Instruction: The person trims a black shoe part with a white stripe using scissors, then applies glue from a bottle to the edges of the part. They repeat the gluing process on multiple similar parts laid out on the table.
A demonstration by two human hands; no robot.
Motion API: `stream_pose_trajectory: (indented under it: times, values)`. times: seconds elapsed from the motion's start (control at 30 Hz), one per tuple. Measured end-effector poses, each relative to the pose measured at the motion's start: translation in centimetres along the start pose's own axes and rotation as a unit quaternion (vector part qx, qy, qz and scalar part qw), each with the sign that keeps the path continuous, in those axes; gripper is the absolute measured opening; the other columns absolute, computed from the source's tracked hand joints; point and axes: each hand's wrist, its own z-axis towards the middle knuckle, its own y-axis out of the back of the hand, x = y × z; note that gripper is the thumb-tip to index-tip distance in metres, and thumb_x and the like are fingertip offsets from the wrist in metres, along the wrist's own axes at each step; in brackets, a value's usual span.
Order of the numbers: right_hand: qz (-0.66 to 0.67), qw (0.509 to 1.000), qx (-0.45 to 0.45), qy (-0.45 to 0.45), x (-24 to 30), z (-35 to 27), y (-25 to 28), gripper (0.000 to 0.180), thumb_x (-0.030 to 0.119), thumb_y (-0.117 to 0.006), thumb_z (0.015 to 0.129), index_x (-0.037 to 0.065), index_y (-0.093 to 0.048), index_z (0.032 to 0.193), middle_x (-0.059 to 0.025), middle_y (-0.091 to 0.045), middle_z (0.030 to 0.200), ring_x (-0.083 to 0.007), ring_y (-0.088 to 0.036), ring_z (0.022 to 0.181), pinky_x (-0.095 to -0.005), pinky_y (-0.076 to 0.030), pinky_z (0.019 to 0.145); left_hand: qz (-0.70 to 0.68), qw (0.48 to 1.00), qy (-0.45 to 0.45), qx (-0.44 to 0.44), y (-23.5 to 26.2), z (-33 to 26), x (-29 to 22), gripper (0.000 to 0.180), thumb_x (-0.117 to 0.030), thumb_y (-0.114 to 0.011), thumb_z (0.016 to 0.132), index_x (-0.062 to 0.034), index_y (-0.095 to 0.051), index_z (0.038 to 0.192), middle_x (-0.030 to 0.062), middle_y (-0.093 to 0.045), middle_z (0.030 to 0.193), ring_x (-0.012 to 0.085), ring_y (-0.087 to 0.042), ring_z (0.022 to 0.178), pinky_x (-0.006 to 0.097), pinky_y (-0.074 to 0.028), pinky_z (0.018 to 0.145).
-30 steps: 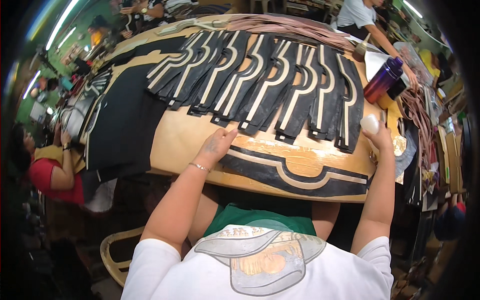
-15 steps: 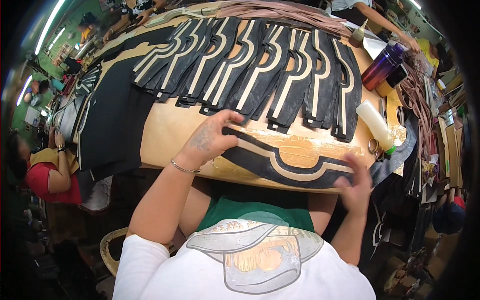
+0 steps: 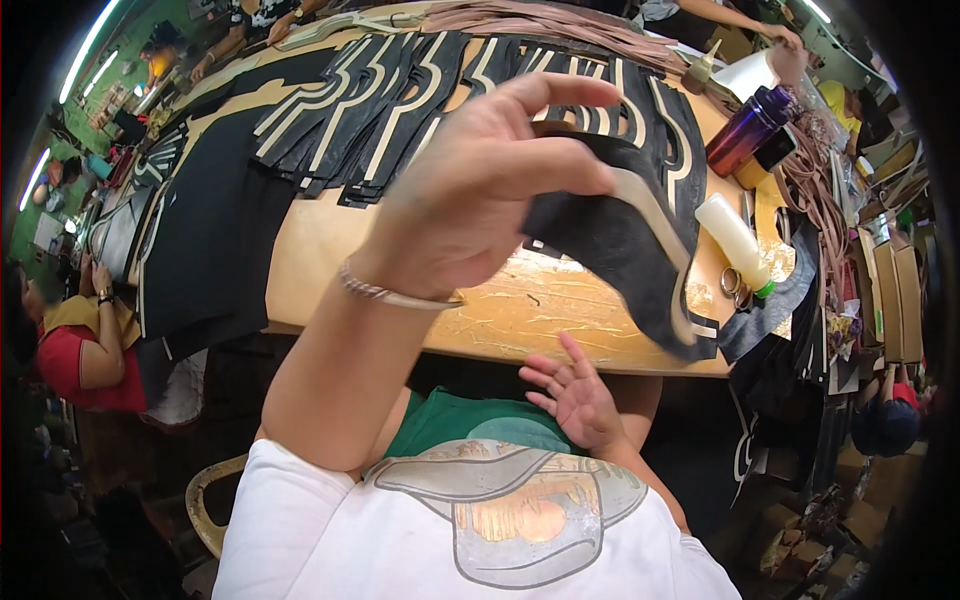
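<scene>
From where I stand, the work surface (image 3: 310, 260) spreads across the middle of the frame, tan and smooth, its front edge bowed and its near part glossy and creased as if covered in film. Green wall (image 3: 38, 170) and light tubes (image 3: 90, 50) fill the upper left; a person in a red shirt (image 3: 85, 350) sits at the left edge, another person's arm (image 3: 735, 15) crosses the upper right, and flat brown boards (image 3: 897, 300) stand at the right. The left hand (image 3: 460, 200), just above centre, has its thumb laid over the raised end of a matte black strip (image 3: 630, 250), gripping it, the index finger stretched out apart from the thumb. The strip bends in a curve with a cream band along it, sloping down to the front edge of the surface at centre right. The right hand (image 3: 580, 400) is bare, palm up, fingers spread, below that edge. Behind lies a fanned row of black pieces (image 3: 410, 120) with similar curved cream bands; to the left, a broad dull-black sheet (image 3: 210, 230); along the top, pinkish, ribbon-like strips (image 3: 540, 30). On the right stand a glossy purple-to-red bottle (image 3: 740, 135) and, lying nearer, a milky bottle (image 3: 735, 240) with a green cap beside ring-handled scissors (image 3: 733, 285).
</scene>
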Motion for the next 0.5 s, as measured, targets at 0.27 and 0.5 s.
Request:
stream_pose_trajectory:
  times: [0.27,0.5]
  values:
    - [0.2,0.938,0.003,0.284,4.2,-0.4,2.3,0.101,0.051,-0.071,0.059,0.009,-0.018,0.134,-0.012,-0.022,0.138,-0.0302,-0.021,0.127,-0.046,-0.028,0.1,-0.012,0.988,0.045,-0.144,5.3,-7.1,1.3,0.057,0.008,-0.059,0.065,0.002,-0.042,0.118,0.0094,-0.057,0.091,0.0135,-0.057,0.083,0.023,-0.046,0.076]
    - [0.073,0.939,-0.059,0.33,7.7,-1.8,-2.0,0.109,0.061,-0.066,0.056,0.004,-0.016,0.134,-0.0138,-0.025,0.136,-0.029,-0.03,0.123,-0.0422,-0.032,0.098,-0.015,0.966,-0.017,-0.258,7.5,-10.2,1.1,0.064,0.009,-0.057,0.059,0.0035,-0.04,0.12,0.0064,-0.058,0.084,0.0121,-0.058,0.077,0.022,-0.046,0.074]
